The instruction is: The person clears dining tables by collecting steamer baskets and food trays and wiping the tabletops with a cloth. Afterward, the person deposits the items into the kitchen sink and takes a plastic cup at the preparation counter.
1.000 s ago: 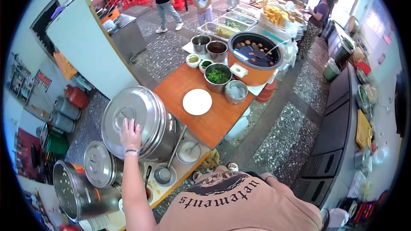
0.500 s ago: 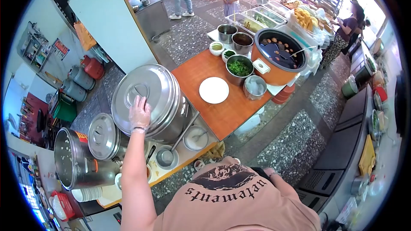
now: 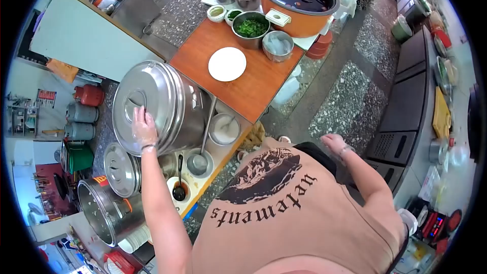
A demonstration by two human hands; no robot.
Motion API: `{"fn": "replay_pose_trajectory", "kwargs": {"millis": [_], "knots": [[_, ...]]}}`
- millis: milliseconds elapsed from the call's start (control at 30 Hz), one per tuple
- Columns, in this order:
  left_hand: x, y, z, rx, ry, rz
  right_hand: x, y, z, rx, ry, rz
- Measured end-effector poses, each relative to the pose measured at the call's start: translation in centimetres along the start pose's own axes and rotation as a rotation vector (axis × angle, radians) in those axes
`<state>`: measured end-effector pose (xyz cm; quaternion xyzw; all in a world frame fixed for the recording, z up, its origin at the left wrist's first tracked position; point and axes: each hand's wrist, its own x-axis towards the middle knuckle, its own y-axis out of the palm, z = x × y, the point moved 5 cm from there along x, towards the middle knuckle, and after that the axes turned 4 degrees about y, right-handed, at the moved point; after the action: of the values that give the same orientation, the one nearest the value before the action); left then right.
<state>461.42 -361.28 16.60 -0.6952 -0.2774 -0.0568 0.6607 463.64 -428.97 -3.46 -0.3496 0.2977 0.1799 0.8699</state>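
Note:
My left hand (image 3: 145, 129), in a clear glove, rests on the round steel lid (image 3: 124, 83) of a big pot (image 3: 190, 106). Its fingers are outstretched with the tips beside the lid's handle (image 3: 136, 100); the lid sits on the pot. My right hand (image 3: 334, 144), also gloved, hangs in the air right of my body, loosely open and empty. A white plate (image 3: 227, 64) lies on the orange-brown table (image 3: 253, 96). Next to the big pot are a bowl with a ladle (image 3: 198, 164) and a bowl of whitish contents (image 3: 224, 129).
A smaller lidded pot (image 3: 120, 170) and an uncovered pot (image 3: 109, 213) stand at lower left. Behind the plate are a bowl of chopped greens (image 3: 251, 29) and an orange cooker (image 3: 294, 18) of dark liquid. A steel counter (image 3: 401, 106) runs along the right.
The view has shifted and turned. My right hand has risen away from my side, its fingers now plainly visible. My left hand stays on the lid, close to the handle.

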Motion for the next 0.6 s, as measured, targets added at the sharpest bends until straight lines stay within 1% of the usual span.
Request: {"fn": "replay_pose_trajectory", "kwargs": {"millis": [33,100,167,200,233,267,333,433,567,600], "knots": [[-0.2,0.0,0.2,0.015,0.002,0.002,-1.6,-0.1,0.0,0.000,0.008,0.006],[0.1,-0.2,0.5,0.032,0.003,0.014,-5.5,-0.1,1.1,0.693,-0.053,-0.051],[0.5,0.0,0.0,0.029,0.028,0.003,-10.1,1.3,6.6,0.786,0.531,0.122],[0.6,0.0,-0.3,0.018,0.014,0.010,-10.0,2.3,3.0,0.755,-0.087,0.180],[0.5,0.2,-0.3,0.018,0.015,0.019,-11.1,1.6,5.0,0.744,-0.060,0.168],[0.5,0.3,-0.1,0.030,0.012,0.035,-11.3,1.4,5.4,0.758,-0.070,0.153],[0.3,0.6,0.4,0.042,0.009,0.060,-11.5,1.1,5.5,0.773,-0.070,0.138],[0.4,1.2,1.3,0.046,0.036,0.031,-11.8,1.3,5.4,0.755,-0.062,0.117],[0.2,1.3,2.0,0.029,0.048,0.044,-12.2,1.6,5.3,0.852,-0.060,0.101],[0.9,1.9,1.9,0.042,0.021,0.071,-12.4,1.7,5.3,0.907,-0.063,0.085]]}}
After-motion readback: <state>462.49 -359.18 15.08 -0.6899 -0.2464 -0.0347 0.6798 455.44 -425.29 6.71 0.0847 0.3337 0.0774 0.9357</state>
